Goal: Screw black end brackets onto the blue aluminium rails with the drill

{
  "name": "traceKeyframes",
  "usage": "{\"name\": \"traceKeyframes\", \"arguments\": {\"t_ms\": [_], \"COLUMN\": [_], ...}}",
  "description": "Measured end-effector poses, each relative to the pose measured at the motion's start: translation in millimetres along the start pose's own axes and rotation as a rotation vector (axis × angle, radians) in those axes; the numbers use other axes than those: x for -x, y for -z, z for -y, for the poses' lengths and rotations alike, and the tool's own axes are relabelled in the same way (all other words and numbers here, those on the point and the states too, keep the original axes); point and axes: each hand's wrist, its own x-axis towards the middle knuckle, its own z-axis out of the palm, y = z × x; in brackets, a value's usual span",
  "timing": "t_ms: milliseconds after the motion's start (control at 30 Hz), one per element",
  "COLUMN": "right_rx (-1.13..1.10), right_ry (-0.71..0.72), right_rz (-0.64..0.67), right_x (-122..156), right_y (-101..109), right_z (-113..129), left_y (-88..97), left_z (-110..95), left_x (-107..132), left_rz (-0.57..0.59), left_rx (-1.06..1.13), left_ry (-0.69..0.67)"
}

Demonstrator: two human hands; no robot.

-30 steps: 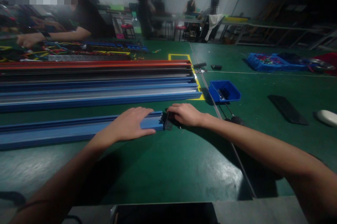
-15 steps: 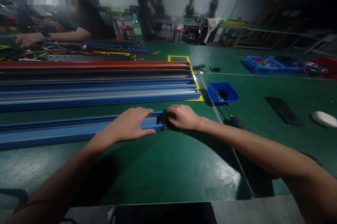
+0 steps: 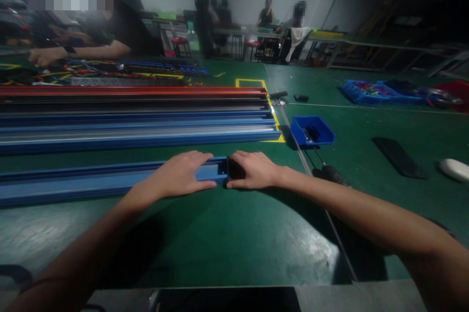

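Observation:
A long blue channel profile (image 3: 110, 182) lies across the table in front of me, its right end in the middle of the view. My left hand (image 3: 185, 172) grips it near that end, thumb along the near side and fingers over the far side. At the end face, my right hand (image 3: 256, 169) holds a black end cap (image 3: 235, 169) between thumb and fingers, pressed against the profile. The curled fingers hide part of the cap, so I cannot tell how well it is seated.
Beyond lie parallel blue profiles (image 3: 146, 138) and a red one (image 3: 146, 91). To the right are a blue bin (image 3: 313, 131) of small parts, a screwdriver (image 3: 335, 175), a black flat piece (image 3: 399, 158) and a white object (image 3: 454, 169). A co-worker's hand (image 3: 47, 56) is at wires far left.
My right hand's thumb and fingers have spread to the near and far edges of the black end cap. My left hand stays on the blue profile. The view has shifted slightly.

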Motion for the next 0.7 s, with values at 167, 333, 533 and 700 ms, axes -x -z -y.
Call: {"name": "traceKeyframes", "arguments": {"t_ms": [167,333,533,700], "right_rx": [-0.016,-0.011,-0.047,-0.081], "right_ry": [0.005,0.026,0.035,0.048], "right_rz": [0.019,0.017,0.023,0.021], "right_x": [-0.4,-0.4,-1.9,-3.1], "right_y": [-1.1,-2.7,-3.6,-3.9], "right_z": [-0.4,-1.4,-2.3,-2.5], "left_y": [-0.8,-1.3,-2.7,-1.3], "left_z": [0.9,-0.3,-1.9,-3.6], "left_x": [0.7,0.6,3.0,2.8], "left_rz": [0.004,-0.003,-0.014,-0.023], "left_rx": [0.003,-0.010,-0.021,-0.049], "left_ry": [-0.005,-0.003,-0.054,-0.081]}}
